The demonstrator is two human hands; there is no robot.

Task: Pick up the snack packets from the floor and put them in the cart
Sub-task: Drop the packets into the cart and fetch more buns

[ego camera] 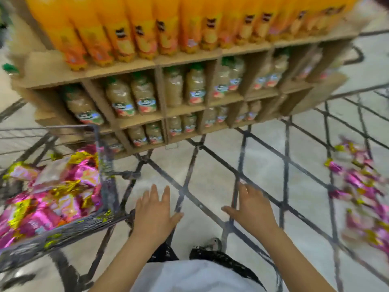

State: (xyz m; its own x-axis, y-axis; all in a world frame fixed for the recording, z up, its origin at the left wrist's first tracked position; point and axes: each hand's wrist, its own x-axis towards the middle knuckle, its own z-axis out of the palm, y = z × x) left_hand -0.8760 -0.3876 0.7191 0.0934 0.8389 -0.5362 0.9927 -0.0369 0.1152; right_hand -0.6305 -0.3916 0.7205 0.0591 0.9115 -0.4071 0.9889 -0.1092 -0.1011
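A grey wire cart (106, 165) stands at the left, and pink and gold snack packets (54, 192) fill its basket. More pink and gold snack packets (364, 197) lie in a pile on the floor at the far right. My left hand (154, 213) hovers just right of the cart's corner, fingers straight and spread, holding nothing. My right hand (250, 207) hangs over the bare floor in the middle, also flat and empty, well left of the floor pile. The whole view is motion-blurred.
A cardboard display shelf (160, 62) stands straight ahead, with orange drink bottles (130, 28) on top and pale juice bottles (134, 98) in its compartments. The floor (214, 178) is light tile with dark diamond lines. My foot (210, 247) shows below.
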